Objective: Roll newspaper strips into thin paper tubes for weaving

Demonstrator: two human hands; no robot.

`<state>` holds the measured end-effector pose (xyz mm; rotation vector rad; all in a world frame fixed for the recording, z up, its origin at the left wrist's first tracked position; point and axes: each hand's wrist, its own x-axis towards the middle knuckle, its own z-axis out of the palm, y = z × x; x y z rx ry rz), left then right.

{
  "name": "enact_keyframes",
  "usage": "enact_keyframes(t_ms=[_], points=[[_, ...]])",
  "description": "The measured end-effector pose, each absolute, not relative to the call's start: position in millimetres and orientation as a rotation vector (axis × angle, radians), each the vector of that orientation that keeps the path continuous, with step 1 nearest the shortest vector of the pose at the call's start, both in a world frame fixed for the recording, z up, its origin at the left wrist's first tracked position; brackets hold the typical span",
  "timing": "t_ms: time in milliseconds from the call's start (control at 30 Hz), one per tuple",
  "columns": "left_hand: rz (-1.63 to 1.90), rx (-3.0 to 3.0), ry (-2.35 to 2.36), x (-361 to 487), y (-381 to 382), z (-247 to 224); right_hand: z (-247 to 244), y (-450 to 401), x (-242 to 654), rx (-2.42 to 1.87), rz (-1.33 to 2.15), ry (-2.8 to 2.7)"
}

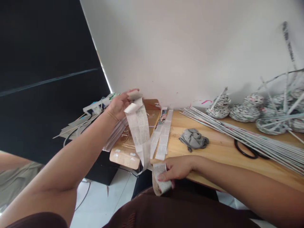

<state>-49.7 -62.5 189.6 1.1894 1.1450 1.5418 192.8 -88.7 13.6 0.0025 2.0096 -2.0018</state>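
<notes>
My left hand is raised over the left end of the table, with the folded upper end of long newspaper strips at its fingers. These strips hang down in front of a brown board. Low at the table's front edge, my right hand pinches a curled newspaper strip between thumb and fingers. More flat strips lie on the wood just behind it. A crumpled grey cloth rests to the right of them.
Long thin paper rods lie across the right side of the wooden table, over black-handled scissors. Woven paper pieces stand along the wall. Stacked papers and cables are at the left.
</notes>
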Motion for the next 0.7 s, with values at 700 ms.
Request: enact_keyframes(t_ms=[700], points=[[1.192,1.320,1.320,-8,52,102,2,-85,185,0.098,-2.238,1.742]])
